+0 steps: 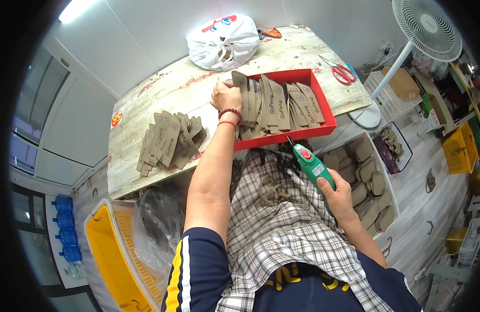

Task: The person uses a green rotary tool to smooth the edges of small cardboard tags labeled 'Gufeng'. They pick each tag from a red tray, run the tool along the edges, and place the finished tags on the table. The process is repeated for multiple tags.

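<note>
The right hand (338,195) is wrapped around a green tool (308,162), tip just beside the red box (261,141); the left hand (226,97) curls by a tab (240,81) at the box's left end, its grip hidden. Many tabs (279,106) stand packed in the box and a loose heap (172,138) lies on the table (130,125), perhaps separate batches, though which is finished cannot be told. Tabs bear dark lettering and round emblems, the tool a white label (317,170).

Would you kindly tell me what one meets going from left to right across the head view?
Blue plastic bottles, red round sticker, pile of tan pieces, left hand, green power tool, white fan.
</note>
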`<state>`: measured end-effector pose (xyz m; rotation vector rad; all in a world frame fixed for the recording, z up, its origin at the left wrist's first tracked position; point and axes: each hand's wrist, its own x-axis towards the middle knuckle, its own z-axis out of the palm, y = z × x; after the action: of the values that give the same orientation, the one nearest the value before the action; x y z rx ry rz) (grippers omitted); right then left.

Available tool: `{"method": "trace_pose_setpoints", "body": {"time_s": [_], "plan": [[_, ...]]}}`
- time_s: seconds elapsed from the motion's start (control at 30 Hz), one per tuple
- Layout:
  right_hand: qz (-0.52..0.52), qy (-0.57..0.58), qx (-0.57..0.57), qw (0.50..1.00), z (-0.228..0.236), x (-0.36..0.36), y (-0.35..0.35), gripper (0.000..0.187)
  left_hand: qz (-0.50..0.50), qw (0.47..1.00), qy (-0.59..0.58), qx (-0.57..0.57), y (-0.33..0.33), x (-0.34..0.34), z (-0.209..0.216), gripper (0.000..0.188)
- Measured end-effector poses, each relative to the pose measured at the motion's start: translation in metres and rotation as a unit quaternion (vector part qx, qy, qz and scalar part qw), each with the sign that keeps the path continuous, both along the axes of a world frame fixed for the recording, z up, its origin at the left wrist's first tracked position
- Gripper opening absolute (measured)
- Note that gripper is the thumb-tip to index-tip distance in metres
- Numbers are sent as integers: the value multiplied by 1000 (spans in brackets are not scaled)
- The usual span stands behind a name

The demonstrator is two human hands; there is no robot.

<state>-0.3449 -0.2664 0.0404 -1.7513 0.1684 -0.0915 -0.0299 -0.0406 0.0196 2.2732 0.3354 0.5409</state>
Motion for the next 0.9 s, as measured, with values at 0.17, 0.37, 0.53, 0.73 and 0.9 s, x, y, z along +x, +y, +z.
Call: {"method": "trace_pose_setpoints", "body": {"time_s": [0.17,0.37,0.53,0.73,0.9], "plan": [[-7,-25,3,1000,2,1,0,46,-77,950,-164,-255,4,-19,13,20],[-30,-61,-22,997,15,13,7,43,-224,743,-134,-617,-27,-121,46,17],[-33,-45,-20,998,10,7,10,42,-172,668,-57,-722,-54,-181,37,6],[-36,-5,-4,999,3,-2,7,43,-171,681,-8,-712,-62,-190,10,8],[-34,1,-1,999,2,-3,3,44,-179,684,28,-707,-68,-198,5,10]]}}
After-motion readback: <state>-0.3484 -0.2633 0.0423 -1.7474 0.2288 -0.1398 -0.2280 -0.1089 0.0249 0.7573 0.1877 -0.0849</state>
